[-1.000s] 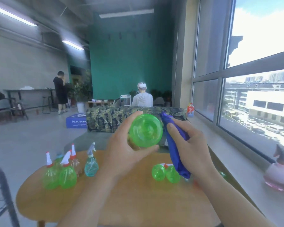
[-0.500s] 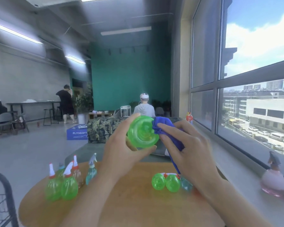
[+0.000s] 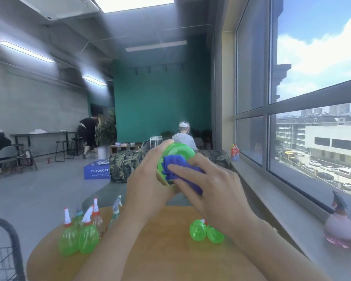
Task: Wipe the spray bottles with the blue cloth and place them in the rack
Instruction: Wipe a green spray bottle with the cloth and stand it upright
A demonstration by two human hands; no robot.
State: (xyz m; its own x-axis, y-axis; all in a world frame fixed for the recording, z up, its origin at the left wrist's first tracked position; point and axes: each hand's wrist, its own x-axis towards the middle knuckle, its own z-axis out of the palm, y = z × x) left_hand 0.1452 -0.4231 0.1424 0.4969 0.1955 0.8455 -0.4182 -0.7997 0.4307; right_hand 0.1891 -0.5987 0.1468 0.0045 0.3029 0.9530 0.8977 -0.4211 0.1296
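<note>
Green spray bottle (image 3: 177, 152) gripped by left hand (image 3: 148, 185); right hand (image 3: 215, 187) presses blue cloth (image 3: 178, 169) on it.

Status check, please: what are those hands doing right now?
Left hand grips green bottle. Right hand presses blue cloth on its base. Nothing in the way.

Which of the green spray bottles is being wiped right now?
The green bottle held up in the left hand, with the right hand pressing the blue cloth on it; the others sit on the table.
</note>
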